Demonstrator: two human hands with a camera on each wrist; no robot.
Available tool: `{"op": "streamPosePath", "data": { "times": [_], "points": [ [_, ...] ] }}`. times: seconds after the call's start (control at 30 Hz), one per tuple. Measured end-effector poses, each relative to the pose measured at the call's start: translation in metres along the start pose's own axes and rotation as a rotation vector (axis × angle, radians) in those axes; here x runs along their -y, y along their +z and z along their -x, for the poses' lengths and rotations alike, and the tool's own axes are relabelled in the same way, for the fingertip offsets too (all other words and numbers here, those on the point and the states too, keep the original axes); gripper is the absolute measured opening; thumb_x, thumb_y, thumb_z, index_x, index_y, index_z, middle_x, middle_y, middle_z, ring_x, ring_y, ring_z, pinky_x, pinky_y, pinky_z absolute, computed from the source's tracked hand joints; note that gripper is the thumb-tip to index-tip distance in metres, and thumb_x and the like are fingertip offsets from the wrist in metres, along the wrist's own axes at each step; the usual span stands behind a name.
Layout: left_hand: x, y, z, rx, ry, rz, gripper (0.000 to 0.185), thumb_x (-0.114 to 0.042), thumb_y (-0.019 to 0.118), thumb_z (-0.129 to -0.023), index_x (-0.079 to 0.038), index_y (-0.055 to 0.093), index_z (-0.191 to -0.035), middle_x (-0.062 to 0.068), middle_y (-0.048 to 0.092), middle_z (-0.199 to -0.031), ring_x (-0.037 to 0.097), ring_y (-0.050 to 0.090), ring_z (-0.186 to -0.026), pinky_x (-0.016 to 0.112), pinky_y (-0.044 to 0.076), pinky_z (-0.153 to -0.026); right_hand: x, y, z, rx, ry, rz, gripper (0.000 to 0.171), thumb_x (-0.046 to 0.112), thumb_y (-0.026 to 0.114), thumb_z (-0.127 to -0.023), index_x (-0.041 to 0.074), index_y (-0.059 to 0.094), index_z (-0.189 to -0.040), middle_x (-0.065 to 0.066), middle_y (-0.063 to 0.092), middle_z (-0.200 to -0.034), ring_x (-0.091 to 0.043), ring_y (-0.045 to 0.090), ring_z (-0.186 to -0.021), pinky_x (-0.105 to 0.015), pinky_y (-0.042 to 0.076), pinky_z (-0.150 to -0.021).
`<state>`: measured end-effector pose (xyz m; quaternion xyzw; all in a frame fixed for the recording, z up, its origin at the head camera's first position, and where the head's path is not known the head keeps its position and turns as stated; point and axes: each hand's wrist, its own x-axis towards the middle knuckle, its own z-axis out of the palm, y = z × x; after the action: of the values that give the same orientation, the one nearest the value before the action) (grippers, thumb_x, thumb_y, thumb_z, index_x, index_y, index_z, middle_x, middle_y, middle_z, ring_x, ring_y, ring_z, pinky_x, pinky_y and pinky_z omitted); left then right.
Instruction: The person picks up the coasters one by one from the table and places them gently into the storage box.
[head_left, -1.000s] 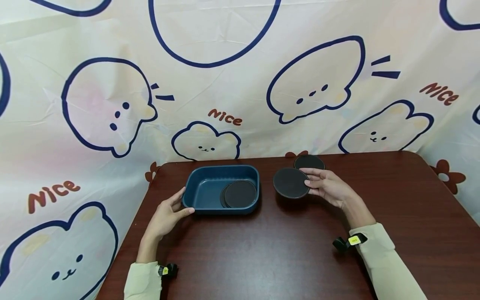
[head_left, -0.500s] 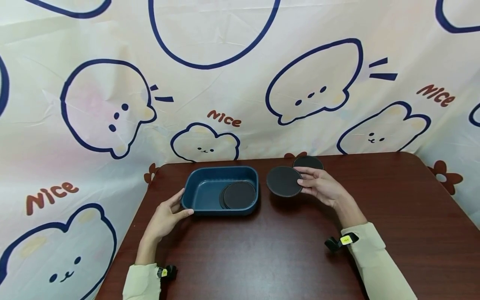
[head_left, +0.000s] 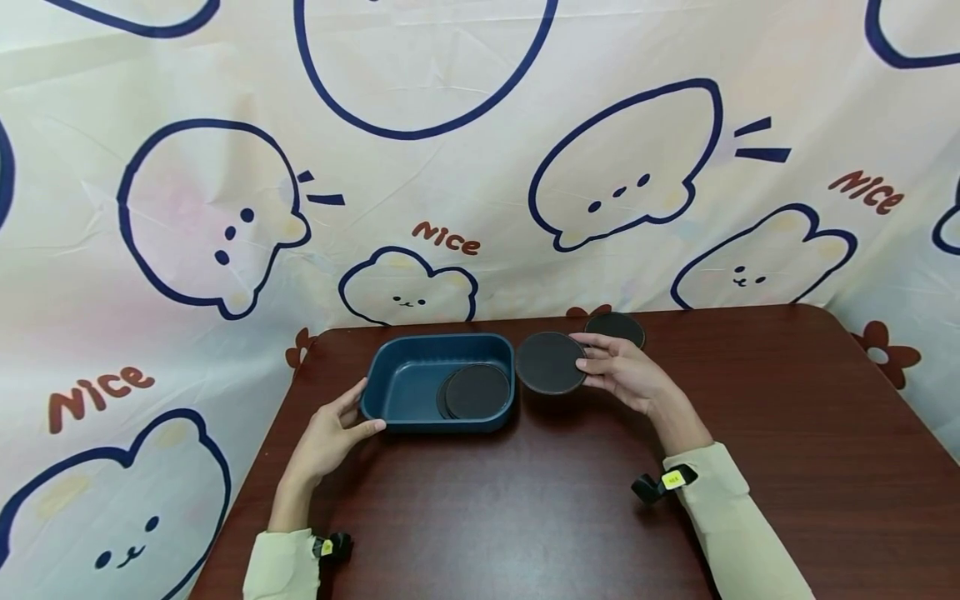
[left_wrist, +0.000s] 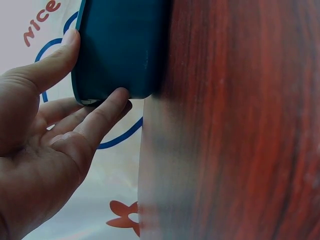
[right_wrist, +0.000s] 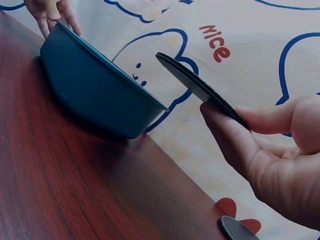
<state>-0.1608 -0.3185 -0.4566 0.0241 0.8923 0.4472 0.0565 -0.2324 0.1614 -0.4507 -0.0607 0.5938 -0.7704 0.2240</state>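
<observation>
In the head view my right hand (head_left: 626, 371) pinches a round black coaster (head_left: 550, 363) by its right edge, thumb on top and fingers underneath. The right wrist view shows this coaster (right_wrist: 200, 90) tilted, raised above the table; its edge looks layered. It is just right of a blue rectangular tub (head_left: 438, 425). Inside the tub, toward its right end, black coasters (head_left: 477, 392) lie overlapping. My left hand (head_left: 333, 429) holds the tub's left front corner, with the thumb at the rim and fingers against the end wall, as the left wrist view also shows.
Another black coaster (head_left: 622, 325) lies near the back edge of the dark brown table (head_left: 480, 517), partly behind my right hand. A cream cloth (head_left: 495, 167) printed with blue bear outlines hangs behind the table and at its sides.
My right hand has carried the coaster leftward, from well right of the tub to right beside its right rim. The left hand keeps its hold and the tub stays put.
</observation>
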Motion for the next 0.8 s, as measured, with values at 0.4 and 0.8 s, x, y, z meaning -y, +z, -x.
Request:
{"op": "streamPosePath", "data": {
  "times": [0.4, 0.8],
  "points": [
    [-0.001, 0.001, -0.001, -0.001, -0.009, -0.008, 0.084, -0.015, 0.074, -0.104, -0.009, 0.025, -0.171, 0.026, 0.041, -0.168, 0.042, 0.052, -0.148, 0.052, 0.054, -0.110, -0.004, 0.014, -0.009, 0.009, 0.002, -0.020, 0.067, -0.005, 0.059, -0.105, -0.002, 0.031, -0.166, 0.003, 0.072, -0.124, -0.008, 0.078, -0.099, -0.022, 0.063, -0.087],
    [0.000, 0.001, -0.001, -0.001, 0.005, -0.013, 0.084, -0.017, 0.074, -0.103, -0.008, 0.026, -0.171, 0.026, 0.041, -0.168, 0.043, 0.052, -0.148, 0.052, 0.054, -0.110, -0.008, 0.028, -0.021, 0.016, -0.009, -0.029, 0.067, -0.006, 0.057, -0.106, -0.001, 0.030, -0.167, -0.002, 0.070, -0.131, -0.009, 0.078, -0.101, -0.023, 0.063, -0.088]
  ]
}}
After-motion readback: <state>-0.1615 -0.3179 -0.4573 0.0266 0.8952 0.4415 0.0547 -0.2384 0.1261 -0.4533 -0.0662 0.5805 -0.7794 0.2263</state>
